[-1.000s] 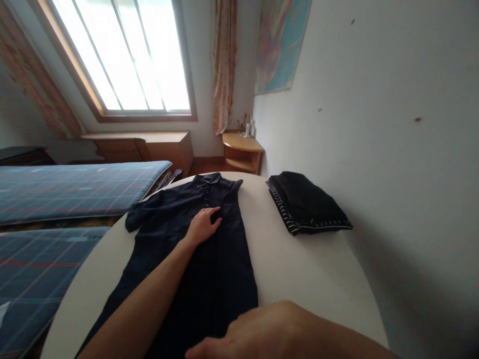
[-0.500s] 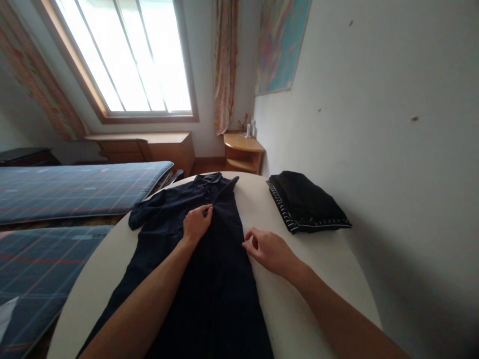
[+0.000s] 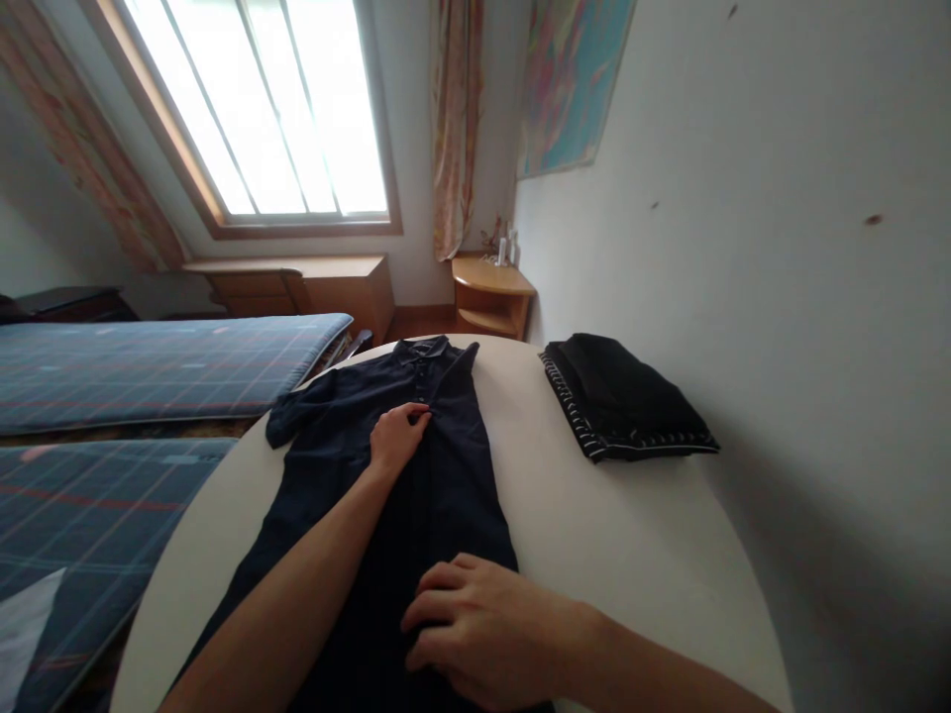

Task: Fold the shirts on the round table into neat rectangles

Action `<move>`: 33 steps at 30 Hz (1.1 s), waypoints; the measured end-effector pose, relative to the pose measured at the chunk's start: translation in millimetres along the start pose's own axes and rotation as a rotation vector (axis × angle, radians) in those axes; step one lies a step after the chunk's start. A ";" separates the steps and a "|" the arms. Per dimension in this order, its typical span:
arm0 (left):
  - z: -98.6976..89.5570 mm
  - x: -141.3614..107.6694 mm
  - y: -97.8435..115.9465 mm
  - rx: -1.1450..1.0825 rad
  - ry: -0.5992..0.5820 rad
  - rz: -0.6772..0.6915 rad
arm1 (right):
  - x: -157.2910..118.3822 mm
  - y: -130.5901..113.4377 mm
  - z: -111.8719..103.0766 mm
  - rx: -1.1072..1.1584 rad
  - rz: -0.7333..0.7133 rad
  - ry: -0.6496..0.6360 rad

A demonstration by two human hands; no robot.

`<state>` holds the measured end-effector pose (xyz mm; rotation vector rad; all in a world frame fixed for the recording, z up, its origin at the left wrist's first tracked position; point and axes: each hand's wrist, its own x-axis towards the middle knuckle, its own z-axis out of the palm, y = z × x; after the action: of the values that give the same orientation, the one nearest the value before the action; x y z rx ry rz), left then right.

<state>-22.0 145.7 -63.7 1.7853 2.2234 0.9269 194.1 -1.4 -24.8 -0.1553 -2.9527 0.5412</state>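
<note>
A dark navy short-sleeved garment with a collar and button front, like a long shirt (image 3: 468,465), lies spread lengthwise, collar at the far end. My left hand (image 3: 399,436) pinches its front at the button strip, below the collar. Over the lower part of the shirt is my right hand (image 3: 482,624), its fingers loosely curled and apart from the thumb, with no cloth visible between them. The shirt's right sleeve is folded inward or hidden. Its near end runs under my arms and out of view.
The shirt lies on a round white table (image 3: 616,555). A folded stack of black clothing (image 3: 631,396) with white-striped trim sits at the right, near the wall. Beds with blue plaid mattresses (image 3: 163,366) stand left of the table, and a wooden corner shelf (image 3: 494,277) stands beyond it.
My right hand has moved from the shirt's right edge toward me and left, over the lower part, and its fingers have spread. My left hand keeps its pinch on the button strip.
</note>
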 end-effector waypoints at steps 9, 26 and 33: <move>-0.6 0.5 -0.4 -0.045 -0.003 -0.003 | 1.1 2.7 2.0 -0.022 -0.085 -0.024; 4.3 -1.4 2.3 0.004 0.002 0.047 | 8.9 2.4 31.1 0.003 -0.261 0.010; 8.3 1.3 -3.0 0.019 0.015 0.086 | 8.6 1.1 29.0 -0.005 -0.286 0.002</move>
<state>-21.0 149.7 -71.6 1.9015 2.1870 0.9413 181.3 -9.2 -51.0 0.2614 -2.9016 0.4914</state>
